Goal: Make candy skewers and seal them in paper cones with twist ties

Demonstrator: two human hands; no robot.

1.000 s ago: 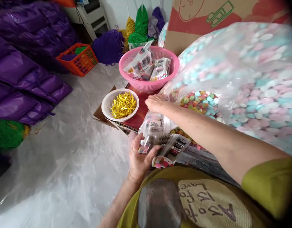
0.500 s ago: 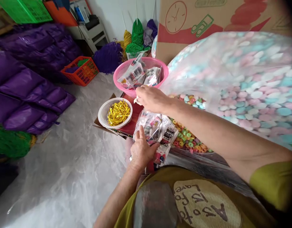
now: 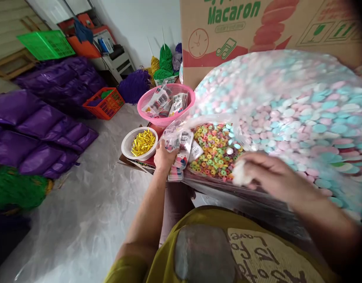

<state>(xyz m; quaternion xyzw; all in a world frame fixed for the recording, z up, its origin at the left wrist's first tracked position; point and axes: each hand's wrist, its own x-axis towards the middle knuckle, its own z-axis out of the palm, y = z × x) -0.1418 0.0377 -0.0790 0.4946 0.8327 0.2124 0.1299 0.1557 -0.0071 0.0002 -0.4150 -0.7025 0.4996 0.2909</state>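
Note:
My left hand [image 3: 164, 158] is closed on some clear printed plastic packets [image 3: 185, 143] at the near left edge of the work surface. Its thumb lies over them, and part of the stack is hidden behind the fingers. More to the right, my right hand [image 3: 272, 175] is closed on a crumpled white piece [image 3: 241, 172], blurred by motion; its material is unclear. That hand hovers at the near right side of a heap of small colourful ring candies [image 3: 213, 151]. Beside my left hand stands a white bowl [image 3: 125, 147] of gold twist ties [image 3: 144, 142].
Behind the bowl sits a pink basket [image 3: 157, 120] holding more packets. A huge clear bag of pastel candies [image 3: 287, 106] fills the right, before a cardboard box [image 3: 195, 72]. Purple bundles [image 3: 30, 129], an orange crate [image 3: 106, 108] and a green crate [image 3: 48, 45] stand left.
My right hand has swung from near the pink basket to the right, past the ring candies, carrying the white piece. My left hand has moved forward and grips the packets. The view has tilted up.

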